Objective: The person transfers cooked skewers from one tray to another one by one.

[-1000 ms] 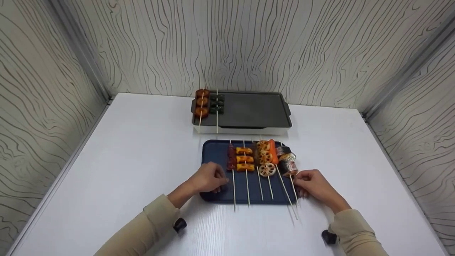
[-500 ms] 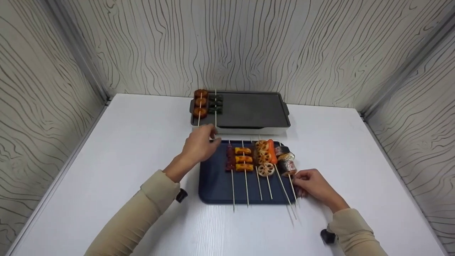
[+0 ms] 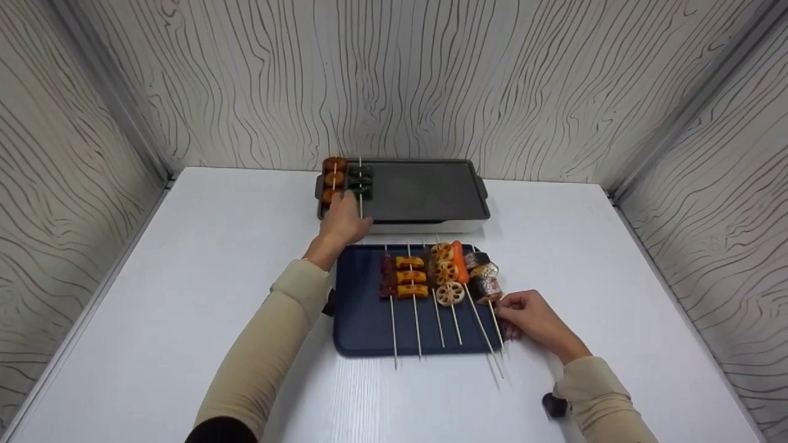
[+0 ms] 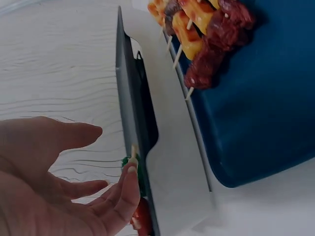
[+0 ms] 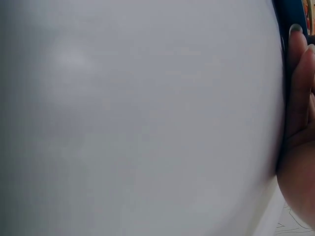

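My left hand [image 3: 343, 223] reaches over the front left of the grill plate [image 3: 425, 191], its thumb and fingers spread apart in the left wrist view. Its fingertips are close to the stick of the dark green skewer [image 3: 361, 175]; whether they touch it I cannot tell. Left of that skewer lies an orange-brown one [image 3: 334, 178], partly covered by the hand. At the right edge of the dark blue tray [image 3: 363, 326], my right hand [image 3: 534, 317] holds the rim with bent fingers. Beside it lies a skewer of black-and-silver rolled pieces [image 3: 486, 283].
The tray also bears a dark red meat skewer [image 3: 387, 277], a yellow skewer [image 3: 411, 277], lotus-root slices [image 3: 450, 294] and an orange sausage [image 3: 460, 264]. Several sticks overhang its front edge. A patterned wall [image 3: 394, 80] stands behind the grill.
My left hand has left the tray's left side and moved forward to the grill, its fingers spreading. The right hand stays at the tray's right edge. The view has shifted slightly.
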A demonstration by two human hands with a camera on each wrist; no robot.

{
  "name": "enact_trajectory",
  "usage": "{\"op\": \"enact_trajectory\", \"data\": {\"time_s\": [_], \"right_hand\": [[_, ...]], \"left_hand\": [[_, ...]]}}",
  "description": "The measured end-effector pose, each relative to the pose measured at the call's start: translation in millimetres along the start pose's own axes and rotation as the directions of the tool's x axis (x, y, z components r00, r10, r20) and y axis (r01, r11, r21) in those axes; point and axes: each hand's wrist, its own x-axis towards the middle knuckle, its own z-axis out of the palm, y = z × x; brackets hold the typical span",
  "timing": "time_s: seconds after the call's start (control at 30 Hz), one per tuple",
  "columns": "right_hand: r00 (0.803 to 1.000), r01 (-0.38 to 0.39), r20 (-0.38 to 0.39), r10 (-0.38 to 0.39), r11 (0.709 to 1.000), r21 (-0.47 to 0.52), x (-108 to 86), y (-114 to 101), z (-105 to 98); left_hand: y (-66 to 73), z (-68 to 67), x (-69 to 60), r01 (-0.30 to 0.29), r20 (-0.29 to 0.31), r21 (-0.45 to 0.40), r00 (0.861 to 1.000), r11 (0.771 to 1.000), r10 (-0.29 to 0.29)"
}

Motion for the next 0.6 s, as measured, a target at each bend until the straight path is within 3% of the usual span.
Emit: {"op": "enact_trajectory", "data": {"time_s": [0.37, 0.6], "right_hand": [[1.000, 0.016, 0.008, -0.016, 1.000, -0.010, 1.0, -0.6, 2.4], [1.000, 0.004, -0.006, -0.004, 1.000, -0.001, -1.2, -0.8, 1.7]], "left_hand": [[-13.2, 6.2, 28.1, 0.065, -0.033, -0.037, 0.997, 0.997, -0.066], [-11.7, 11.0, 37.6, 0.043, -0.101, -0.115, 0.993, 0.992, -0.055]]}}
